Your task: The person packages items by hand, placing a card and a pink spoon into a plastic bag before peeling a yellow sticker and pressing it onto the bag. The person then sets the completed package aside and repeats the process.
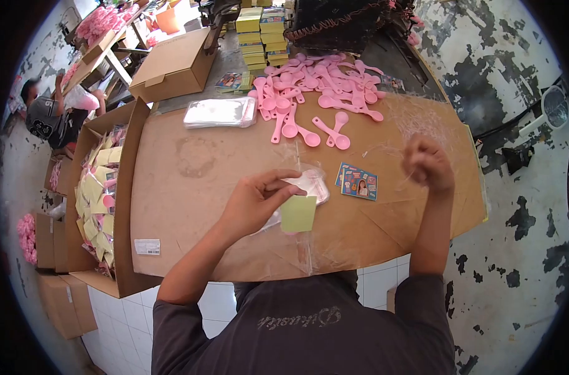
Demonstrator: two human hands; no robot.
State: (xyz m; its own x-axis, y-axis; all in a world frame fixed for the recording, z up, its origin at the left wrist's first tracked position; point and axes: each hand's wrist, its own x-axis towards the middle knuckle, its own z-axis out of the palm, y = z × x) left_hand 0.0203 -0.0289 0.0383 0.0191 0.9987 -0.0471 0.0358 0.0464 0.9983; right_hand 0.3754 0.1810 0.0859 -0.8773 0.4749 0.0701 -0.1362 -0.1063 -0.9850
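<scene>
Pinched between the thumb and fingers of my left hand [262,199] is a yellow-green card [298,214], held over the near middle of the table. Behind it lies a clear plastic bag [314,182], partly hidden by the hand. My right hand [427,162] is raised at the right, its fingers curled and blurred; whether they hold anything cannot be made out. Printed blue cards [359,182] lie between the two hands. Beyond them are two crossed pink spoons [334,131] and a large pile of pink spoons [316,81].
A stack of clear bags [220,112] lies at the back left of the cardboard-covered table [191,212]. An open box [125,219] of packed bags stands left, a closed carton [172,65] behind it. Card stacks [261,37] stand at the back. Another person [47,112] sits far left.
</scene>
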